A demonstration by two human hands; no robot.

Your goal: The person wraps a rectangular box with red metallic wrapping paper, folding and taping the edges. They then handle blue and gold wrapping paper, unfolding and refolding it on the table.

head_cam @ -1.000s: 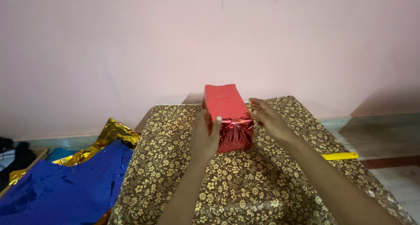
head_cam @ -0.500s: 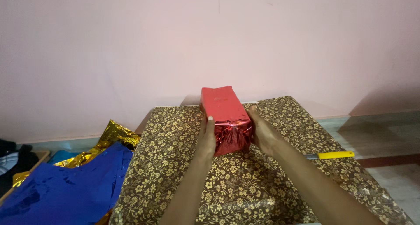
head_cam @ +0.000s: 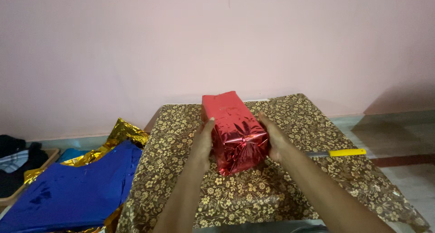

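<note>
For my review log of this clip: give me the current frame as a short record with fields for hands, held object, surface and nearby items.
left hand: left hand pressed flat on the box's left side
right hand: right hand on its right side
held object: red foil-wrapped box, crumpled end facing the camera
surface: table under a brown and gold floral cover
nearby: yellow-handled knife at right; blue foil sheet and gold foil sheet at left

Shiny red foil is seen on the box point(head_cam: 235, 131), a brown cloth with gold floral pattern on the worktop point(head_cam: 290, 192), a yellow handle on the knife point(head_cam: 337, 153), blue foil sheet point(head_cam: 77, 192) over gold foil sheet point(head_cam: 123, 131).
</note>
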